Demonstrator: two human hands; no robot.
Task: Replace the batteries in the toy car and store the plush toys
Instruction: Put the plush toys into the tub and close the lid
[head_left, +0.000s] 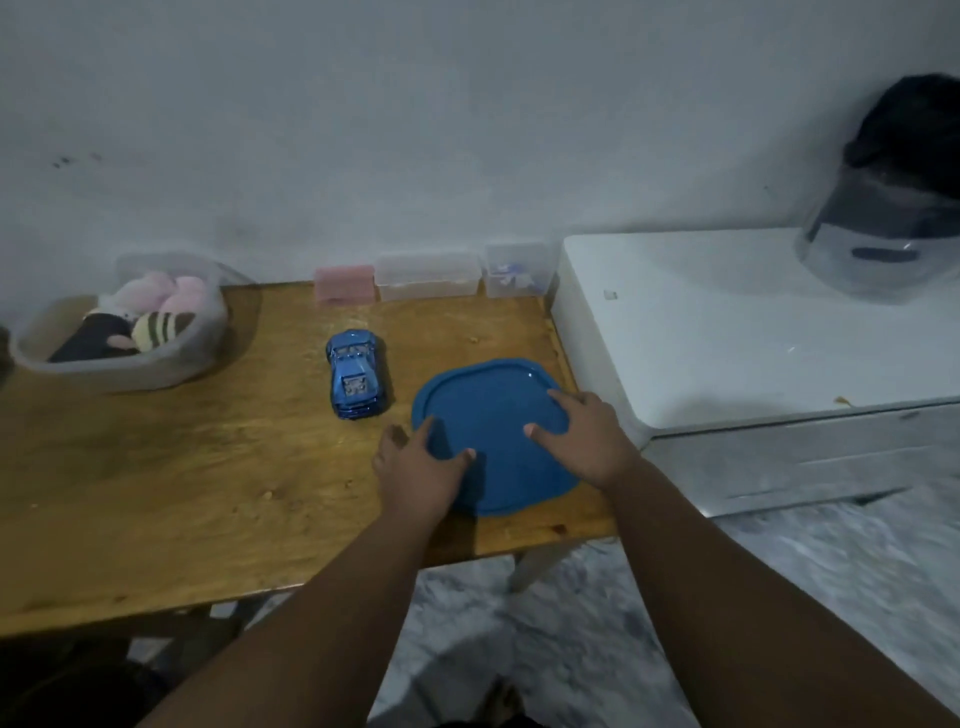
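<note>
Both hands were on a blue lid (498, 441) lying flat near the right front corner of the wooden table (182, 493). The left hand (418, 467) sat at the lid's left edge, thumb on top of the lid and fingers splayed along the rim — spread open, not clamped on anything I could make out. The right hand (584, 436) lay palm-down on the lid's right part, fingers apart and flat on the surface, pressing or resting, not gripping.

The toy car (356, 376) — shiny blue, standing on the table just left of the lid & apart from it — pointed roughly along the table's depth. No hand touched it. No brand or writing readable on the car; pic too dim and soft.

The plush toys (150, 317) — pink ones, a striped cream/brown one, a dark one — sat piled inside a translucent tub (119, 371) at the table's far left, well apart from the hands.

Along the back edge by the wall: a small pink box (344, 285), a clear box (427, 276) beside it, then another clear box (515, 270) w/ something bluish inside, too blurred to tell. Right of the table stood a white cabinet (727, 332), with a dark helmet w/ clear visor (893, 228) on top. No labels legible anywhere.
</note>
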